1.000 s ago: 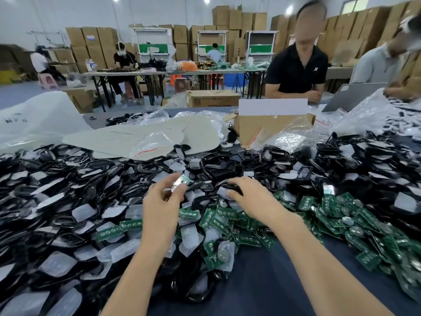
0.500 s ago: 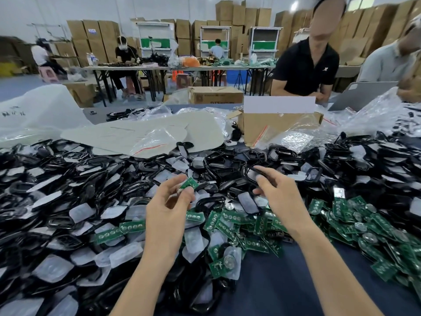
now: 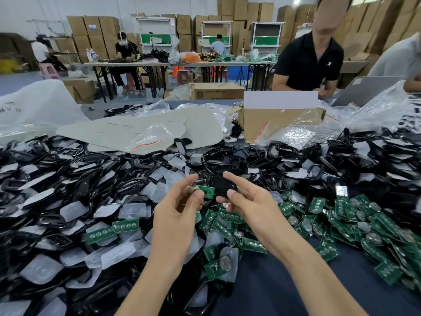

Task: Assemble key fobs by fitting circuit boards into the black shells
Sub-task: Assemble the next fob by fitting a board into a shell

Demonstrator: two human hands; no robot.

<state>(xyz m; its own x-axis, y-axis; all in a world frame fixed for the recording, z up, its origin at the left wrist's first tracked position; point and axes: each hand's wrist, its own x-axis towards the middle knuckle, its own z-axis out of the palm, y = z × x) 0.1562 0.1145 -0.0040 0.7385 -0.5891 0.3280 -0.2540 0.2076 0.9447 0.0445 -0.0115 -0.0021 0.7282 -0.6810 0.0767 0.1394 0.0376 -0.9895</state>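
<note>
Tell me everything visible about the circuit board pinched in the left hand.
The circuit board is a small green rectangular piece with a round silvery part at its left end. The left hand pinches that end, holding it roughly level above the pile of loose boards. Its free right end meets the black shell held by the right hand; whether it is seated cannot be told.

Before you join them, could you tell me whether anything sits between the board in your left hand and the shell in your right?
Nothing visible does: the circuit board pinched by the left hand sits beside the black shell in the right hand, with no part between.
</note>
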